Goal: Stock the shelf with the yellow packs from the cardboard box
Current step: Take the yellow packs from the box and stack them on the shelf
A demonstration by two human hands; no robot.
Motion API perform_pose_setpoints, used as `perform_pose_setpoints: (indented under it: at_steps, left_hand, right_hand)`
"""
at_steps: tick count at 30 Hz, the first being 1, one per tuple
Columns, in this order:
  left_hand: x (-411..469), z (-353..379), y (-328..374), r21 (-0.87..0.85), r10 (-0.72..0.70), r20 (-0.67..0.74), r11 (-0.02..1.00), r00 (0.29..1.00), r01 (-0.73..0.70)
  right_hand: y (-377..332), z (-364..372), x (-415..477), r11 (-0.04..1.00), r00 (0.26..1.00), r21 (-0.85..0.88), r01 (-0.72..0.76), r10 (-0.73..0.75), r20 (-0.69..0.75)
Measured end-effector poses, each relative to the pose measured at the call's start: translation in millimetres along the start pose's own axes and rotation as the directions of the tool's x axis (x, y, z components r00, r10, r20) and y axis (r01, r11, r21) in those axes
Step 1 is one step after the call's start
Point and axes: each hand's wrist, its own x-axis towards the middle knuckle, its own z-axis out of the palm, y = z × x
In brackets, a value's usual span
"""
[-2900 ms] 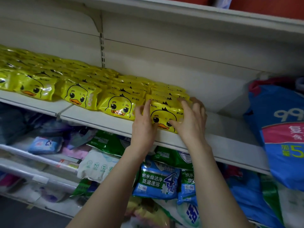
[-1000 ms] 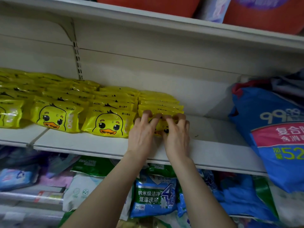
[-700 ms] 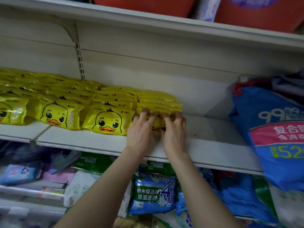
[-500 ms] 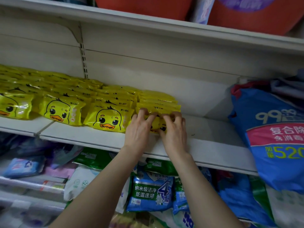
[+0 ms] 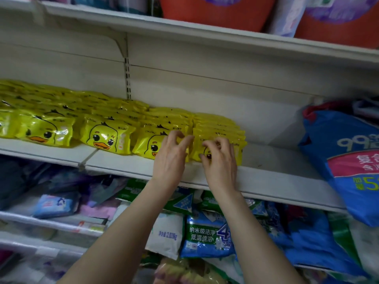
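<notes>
Rows of yellow duck-face packs (image 5: 106,138) lie on the white shelf (image 5: 272,182), from the left edge to the middle. My right hand (image 5: 221,160) is at the front pack of the rightmost row (image 5: 239,149), with fingers curled over its top edge and the thumb on its face. My left hand (image 5: 169,158) is just beside it, between the neighbouring front pack (image 5: 144,145) and the rightmost row. Its fingers are loosely bent and its fingertips touch the packs' top edges. The cardboard box is out of view.
A big blue bag (image 5: 344,160) leans at the shelf's right end, with bare shelf between it and the packs. Orange and purple bags (image 5: 217,13) sit on the shelf above. Blue and green detergent pouches (image 5: 205,236) and other goods fill the shelves below.
The view has shifted right, so the packs sit further right in the frame. My hands, side by side over the front pack, have drawn slightly apart and my left fingers have loosened.
</notes>
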Motion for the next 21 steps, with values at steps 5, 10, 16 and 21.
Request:
perform_pose_setpoints:
  at_steps: [5,10,16,21]
  left_hand:
    - [-8,-27,-49,-0.005,0.011,0.016,1.000,1.000,-0.010]
    - [-17,-47,-91,0.042,0.026,0.034,0.999,0.999,-0.028]
    - [-28,-65,-134,0.156,0.035,-0.007,0.987,0.999,-0.034]
    - [-25,-78,-166,0.188,-0.089,0.077,0.979,0.993,0.073]
  right_hand:
    - [-57,22,-3,1.000,0.999,0.027,-0.011,0.010,0.039]
    - [-95,37,-10,0.999,0.994,-0.029,-0.038,0.041,0.101]
    - [-122,48,-15,0.992,0.988,-0.069,-0.104,0.111,0.109]
    - [-143,59,-8,0.976,0.968,-0.153,-0.156,0.182,0.175]
